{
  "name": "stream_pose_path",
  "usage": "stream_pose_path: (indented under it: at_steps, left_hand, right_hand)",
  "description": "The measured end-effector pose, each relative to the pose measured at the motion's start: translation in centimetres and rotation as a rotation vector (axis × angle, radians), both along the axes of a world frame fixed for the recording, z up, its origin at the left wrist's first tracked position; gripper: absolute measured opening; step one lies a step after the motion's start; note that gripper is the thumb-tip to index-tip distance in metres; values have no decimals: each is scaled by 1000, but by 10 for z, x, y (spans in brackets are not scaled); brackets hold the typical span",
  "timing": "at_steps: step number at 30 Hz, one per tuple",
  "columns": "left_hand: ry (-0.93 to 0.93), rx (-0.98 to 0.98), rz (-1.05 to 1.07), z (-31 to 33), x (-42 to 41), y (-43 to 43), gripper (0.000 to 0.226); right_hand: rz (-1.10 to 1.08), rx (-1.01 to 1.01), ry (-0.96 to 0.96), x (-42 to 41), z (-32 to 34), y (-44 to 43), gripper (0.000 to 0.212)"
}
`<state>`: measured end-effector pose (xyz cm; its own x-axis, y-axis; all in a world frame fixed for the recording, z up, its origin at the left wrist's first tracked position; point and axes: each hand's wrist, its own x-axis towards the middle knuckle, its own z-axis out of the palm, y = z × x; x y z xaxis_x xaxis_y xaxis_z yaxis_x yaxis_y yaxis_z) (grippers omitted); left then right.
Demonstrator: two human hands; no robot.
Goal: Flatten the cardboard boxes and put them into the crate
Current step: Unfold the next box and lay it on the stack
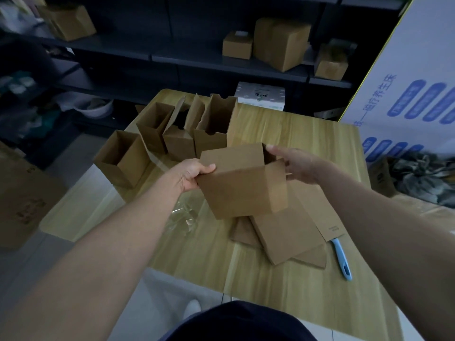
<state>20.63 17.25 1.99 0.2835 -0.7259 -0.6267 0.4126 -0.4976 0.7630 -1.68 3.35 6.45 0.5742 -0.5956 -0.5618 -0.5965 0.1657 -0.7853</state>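
The left hand [194, 174] is gripping the left edge of a small cardboard box [242, 182], thumb on top and fingers curled underneath. The right hand [296, 166] is holding the box's far right corner, fingers reaching into its open end. The box is sitting between the two hands, lifted above the wooden table [197, 254], its open end facing right toward the right hand, so that hand looks best placed to press it flat. Directly beneath, flattened boxes [288, 232] are lying in a loose pile beside a blue knife [342, 259]. Farther back, several open boxes [172, 134] are standing upright, well apart from the hands. Clear tape scraps [183, 215] are lying to the left. No crate is visible.
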Motion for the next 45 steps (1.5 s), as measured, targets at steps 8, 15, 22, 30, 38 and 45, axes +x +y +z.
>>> stream_pose_path:
  at_steps: [8,15,22,30,38,45]
  left_hand:
    - [38,-108,-38,8,-12,-5,59]
    - [57,-141,-79,16,-4,-6,55]
    - [-44,-88,-101,18,-8,-12,39]
    - [-85,-26,-107,14,-8,-16,16]
    - [-5,34,48,14,-6,-25,23]
    - [-11,-48,51,16,-15,-29,29]
  right_hand:
    - [-13,38,83,9,3,-6,54]
    - [-149,103,-91,14,-4,-11,92]
    - [-214,73,-46,17,1,-19,99]
    - [-263,-107,7,-1,7,-24,101]
    - [-298,-34,-141,-16,13,-28,105]
    - [-166,55,-16,-24,10,-27,41]
